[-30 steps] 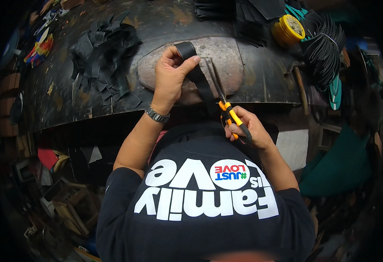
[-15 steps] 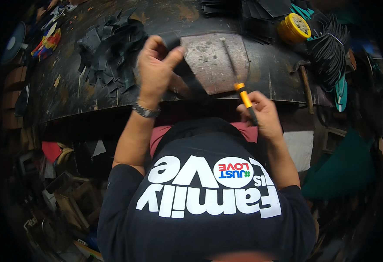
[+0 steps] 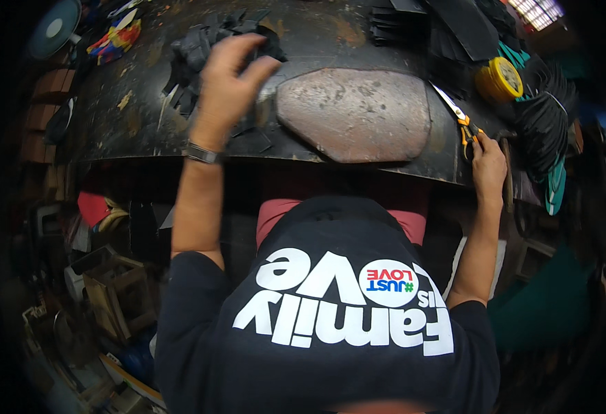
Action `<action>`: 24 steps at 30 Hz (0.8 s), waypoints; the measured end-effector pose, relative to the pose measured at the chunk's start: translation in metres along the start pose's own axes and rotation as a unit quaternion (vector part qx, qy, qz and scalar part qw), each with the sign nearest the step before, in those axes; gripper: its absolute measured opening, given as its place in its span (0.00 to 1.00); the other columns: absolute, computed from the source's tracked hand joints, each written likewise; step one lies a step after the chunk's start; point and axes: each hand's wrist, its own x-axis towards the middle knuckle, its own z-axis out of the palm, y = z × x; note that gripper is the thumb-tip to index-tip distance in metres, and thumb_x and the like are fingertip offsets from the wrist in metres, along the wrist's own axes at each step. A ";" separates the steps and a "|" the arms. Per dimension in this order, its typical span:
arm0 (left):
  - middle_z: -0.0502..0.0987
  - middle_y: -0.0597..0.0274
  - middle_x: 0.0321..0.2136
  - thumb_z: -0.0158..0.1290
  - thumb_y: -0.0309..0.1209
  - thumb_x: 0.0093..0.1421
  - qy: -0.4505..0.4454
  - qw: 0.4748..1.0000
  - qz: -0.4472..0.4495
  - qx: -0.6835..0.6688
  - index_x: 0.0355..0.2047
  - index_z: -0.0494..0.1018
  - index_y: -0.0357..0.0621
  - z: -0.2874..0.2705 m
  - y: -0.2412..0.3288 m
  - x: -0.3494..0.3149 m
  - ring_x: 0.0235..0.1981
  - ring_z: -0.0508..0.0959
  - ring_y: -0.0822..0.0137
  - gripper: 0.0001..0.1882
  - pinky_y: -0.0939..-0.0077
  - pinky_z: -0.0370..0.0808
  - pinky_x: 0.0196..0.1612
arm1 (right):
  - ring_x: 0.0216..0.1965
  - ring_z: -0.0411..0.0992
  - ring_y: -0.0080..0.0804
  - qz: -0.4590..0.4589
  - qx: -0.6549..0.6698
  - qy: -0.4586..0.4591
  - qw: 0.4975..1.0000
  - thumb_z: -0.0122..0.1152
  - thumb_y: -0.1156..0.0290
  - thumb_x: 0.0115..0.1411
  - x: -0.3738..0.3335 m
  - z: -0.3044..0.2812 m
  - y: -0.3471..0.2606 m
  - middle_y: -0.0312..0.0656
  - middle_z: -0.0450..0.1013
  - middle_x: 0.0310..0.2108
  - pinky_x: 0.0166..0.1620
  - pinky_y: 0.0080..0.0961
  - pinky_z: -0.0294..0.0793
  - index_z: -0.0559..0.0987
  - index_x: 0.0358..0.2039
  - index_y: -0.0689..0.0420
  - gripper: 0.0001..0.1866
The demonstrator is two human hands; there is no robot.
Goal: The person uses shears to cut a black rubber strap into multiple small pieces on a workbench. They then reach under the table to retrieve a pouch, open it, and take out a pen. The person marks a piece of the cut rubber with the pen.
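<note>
My left hand (image 3: 228, 86) is slightly blurred over a pile of black strips (image 3: 191, 62). Its thumb and fingers are spread apart, and no strip shows between them. Off to the right, my right hand (image 3: 489, 167) has its fingers closed at the orange-and-black handles of a pair of scissors (image 3: 464, 124). The scissors' blades point away from me and to the left, low over the dark table beside a worn grey-brown board (image 3: 355, 114). That board lies flat between my two hands, near the table's front edge.
Behind the scissors stand a yellow round container (image 3: 500, 79) and stacked black sheets (image 3: 399, 27). A tied bundle of black strips (image 3: 544, 103) hangs at the right edge. Far left are a colourful cloth (image 3: 115, 40) and stacked brown blocks (image 3: 49, 100).
My left hand has let go of the black strip and moved slightly left. The right hand has carried the scissors rightward, from in front of the board to beside it.
</note>
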 end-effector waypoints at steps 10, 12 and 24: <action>0.70 0.50 0.49 0.60 0.42 0.55 -0.029 0.992 -0.123 0.003 0.51 0.72 0.44 0.081 0.032 -0.048 0.51 0.70 0.52 0.25 0.63 0.65 0.56 | 0.50 0.71 0.47 -0.136 0.196 0.115 0.964 0.65 0.70 0.53 0.004 0.006 -0.046 0.51 0.72 0.48 0.53 0.33 0.69 0.74 0.49 0.61 0.23; 0.71 0.52 0.48 0.60 0.41 0.55 -0.022 0.992 -0.124 0.009 0.50 0.73 0.45 0.082 0.033 -0.050 0.50 0.70 0.53 0.24 0.63 0.66 0.55 | 0.58 0.64 0.49 -0.210 0.147 0.097 0.962 0.65 0.63 0.54 0.003 0.021 -0.078 0.51 0.67 0.55 0.60 0.37 0.60 0.68 0.58 0.57 0.31; 0.66 0.49 0.55 0.48 0.35 0.65 -0.018 0.960 -0.177 -0.217 0.58 0.65 0.40 0.076 0.054 -0.076 0.59 0.64 0.55 0.22 0.66 0.57 0.62 | 0.69 0.42 0.57 -0.399 0.110 -0.092 0.906 0.47 0.35 0.58 -0.033 0.029 -0.171 0.60 0.47 0.67 0.66 0.59 0.39 0.57 0.66 0.54 0.45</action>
